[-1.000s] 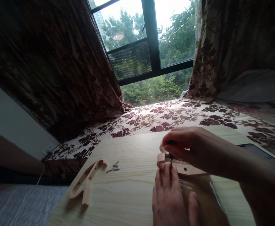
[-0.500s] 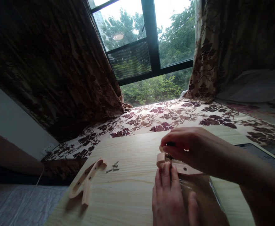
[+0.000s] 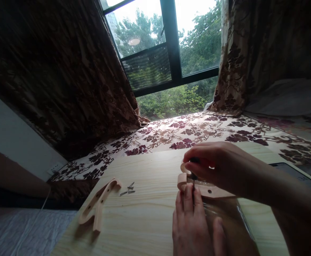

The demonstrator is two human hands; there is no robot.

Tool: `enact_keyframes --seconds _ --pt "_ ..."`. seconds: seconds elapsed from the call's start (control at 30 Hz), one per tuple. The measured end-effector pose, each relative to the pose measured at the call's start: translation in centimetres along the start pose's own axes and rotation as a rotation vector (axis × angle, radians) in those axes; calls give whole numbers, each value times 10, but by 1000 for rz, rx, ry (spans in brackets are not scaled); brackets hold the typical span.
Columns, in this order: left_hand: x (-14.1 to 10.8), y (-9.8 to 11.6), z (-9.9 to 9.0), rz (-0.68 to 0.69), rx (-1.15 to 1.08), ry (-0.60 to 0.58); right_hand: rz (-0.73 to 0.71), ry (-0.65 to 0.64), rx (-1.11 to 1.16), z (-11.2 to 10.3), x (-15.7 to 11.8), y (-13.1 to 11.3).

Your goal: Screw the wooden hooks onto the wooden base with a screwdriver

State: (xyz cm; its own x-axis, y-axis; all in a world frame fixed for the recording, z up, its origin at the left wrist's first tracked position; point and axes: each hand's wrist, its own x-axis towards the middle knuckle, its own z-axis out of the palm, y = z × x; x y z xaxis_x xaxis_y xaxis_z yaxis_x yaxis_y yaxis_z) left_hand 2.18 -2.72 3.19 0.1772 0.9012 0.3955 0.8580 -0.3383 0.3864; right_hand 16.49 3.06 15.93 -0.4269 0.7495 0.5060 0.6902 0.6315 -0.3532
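My right hand (image 3: 211, 156) is closed on the black handle of a screwdriver (image 3: 194, 175), its thin shaft pointing down. Under it lies a pale wooden piece (image 3: 219, 192) with a curled end and a dark hole. My left hand (image 3: 191, 227) rests with fingers stretched out, the fingertips touching this piece on both sides of the shaft. The screwdriver's tip is hidden by those fingers. A second curled wooden end (image 3: 184, 168) shows behind, partly covered by my right hand. Below both hands is a brown flat item (image 3: 234, 220) with a shiny clear edge.
On the left of the pale wooden table (image 3: 147, 220) lie two curved wooden pieces (image 3: 101, 204) with holes, beside several small screws (image 3: 130, 189). A dark-screened device (image 3: 301, 177) lies at the right. Behind are a flowered cloth surface (image 3: 182, 133), curtains and a window.
My right hand has shifted slightly and more of the screwdriver's black handle now shows. My left hand and the loose pieces stay where they were.
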Motion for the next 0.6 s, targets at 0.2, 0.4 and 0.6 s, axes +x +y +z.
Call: enact_keyframes --seconds 0.2,0.4,0.6 --pt "0 -1 1 -6 -20 8 18 17 -13 3 5 3" --pt "1 0 1 -31 -40 1 158 35 -104 4 7 10" --pt "0 0 2 -15 -39 55 -23 -15 -2 4 2 -2"
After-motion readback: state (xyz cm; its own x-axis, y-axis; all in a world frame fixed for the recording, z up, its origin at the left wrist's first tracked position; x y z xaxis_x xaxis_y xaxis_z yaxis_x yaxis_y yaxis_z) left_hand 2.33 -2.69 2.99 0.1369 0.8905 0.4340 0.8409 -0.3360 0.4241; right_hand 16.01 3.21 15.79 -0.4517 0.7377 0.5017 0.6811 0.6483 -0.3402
